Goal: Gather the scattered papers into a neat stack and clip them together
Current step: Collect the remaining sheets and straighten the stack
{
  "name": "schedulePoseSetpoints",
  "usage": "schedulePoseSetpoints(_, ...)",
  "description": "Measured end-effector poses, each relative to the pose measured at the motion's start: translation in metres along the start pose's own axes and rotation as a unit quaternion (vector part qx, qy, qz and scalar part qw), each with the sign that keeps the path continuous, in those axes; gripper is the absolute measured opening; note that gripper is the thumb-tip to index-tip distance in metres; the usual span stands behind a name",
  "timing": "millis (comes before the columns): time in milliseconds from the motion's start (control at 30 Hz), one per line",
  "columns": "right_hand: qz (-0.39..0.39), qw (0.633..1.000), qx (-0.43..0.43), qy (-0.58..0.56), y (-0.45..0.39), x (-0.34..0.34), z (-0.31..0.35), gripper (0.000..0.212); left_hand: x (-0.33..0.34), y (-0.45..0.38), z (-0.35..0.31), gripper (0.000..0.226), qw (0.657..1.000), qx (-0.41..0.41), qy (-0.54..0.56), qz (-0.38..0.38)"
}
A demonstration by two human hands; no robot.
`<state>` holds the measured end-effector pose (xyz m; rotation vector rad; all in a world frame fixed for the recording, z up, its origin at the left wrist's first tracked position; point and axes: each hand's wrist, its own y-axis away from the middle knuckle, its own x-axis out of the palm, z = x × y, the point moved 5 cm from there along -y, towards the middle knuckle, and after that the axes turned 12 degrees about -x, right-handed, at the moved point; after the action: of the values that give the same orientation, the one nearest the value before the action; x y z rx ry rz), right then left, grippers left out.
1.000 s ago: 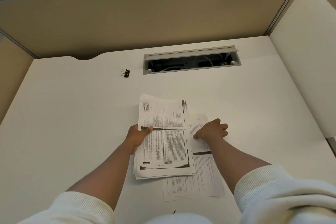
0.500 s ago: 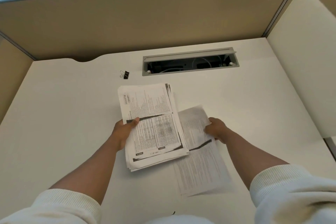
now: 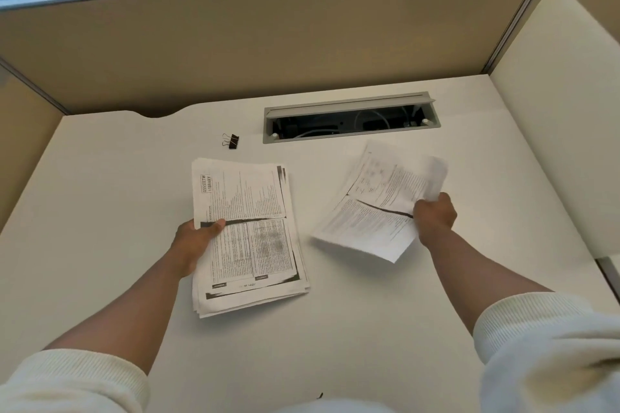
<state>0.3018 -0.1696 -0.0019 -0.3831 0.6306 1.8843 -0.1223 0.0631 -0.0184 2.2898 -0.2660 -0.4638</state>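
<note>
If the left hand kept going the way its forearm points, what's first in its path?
Beyond the paper stack that the left hand grips, the line runs toward the binder clip; bare desk between, though depth is uncertain.

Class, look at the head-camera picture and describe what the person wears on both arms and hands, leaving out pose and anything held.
Both arms wear cream-white ribbed knit sleeves, the left sleeve and right sleeve pushed up so the forearms are bare. The cuffs show fine vertical ribbing. The left hand and right hand are bare: no gloves, rings, watch or bracelet show.
</note>
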Motion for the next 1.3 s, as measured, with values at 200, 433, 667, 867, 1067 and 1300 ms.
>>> schedulePoseSetpoints(200,0.066,0.993,-0.009,-0.101,0.01,0.018,0.006,0.03,0.005,0.002,0.008,0.037,0.999,-0.017,-0.006,0.036)
schedulePoseSetpoints(433,0.182,0.972,-0.018,-0.147,0.029,0.045,0.017,0.021,0.044,0.017,0.003,0.038,0.994,-0.029,-0.021,0.108)
schedulePoseSetpoints(667,0.233,0.962,-0.044,-0.131,0.041,0.063,0.018,0.023,0.081,0.029,-0.008,0.054,0.986,-0.02,-0.016,0.164)
schedulePoseSetpoints(867,0.288,0.954,-0.033,-0.073,0.047,0.076,0.006,0.024,0.106,0.04,-0.012,0.047,0.985,-0.02,-0.063,0.162)
schedulePoseSetpoints(1067,0.28,0.959,-0.028,-0.044,0.048,0.074,0.002,0.024,0.112,0.039,-0.009,0.057,0.984,-0.035,-0.088,0.15)
schedulePoseSetpoints(1300,0.315,0.947,-0.025,-0.061,0.055,0.08,0.003,0.026,0.117,0.035,-0.003,0.047,0.98,-0.04,-0.095,0.169)
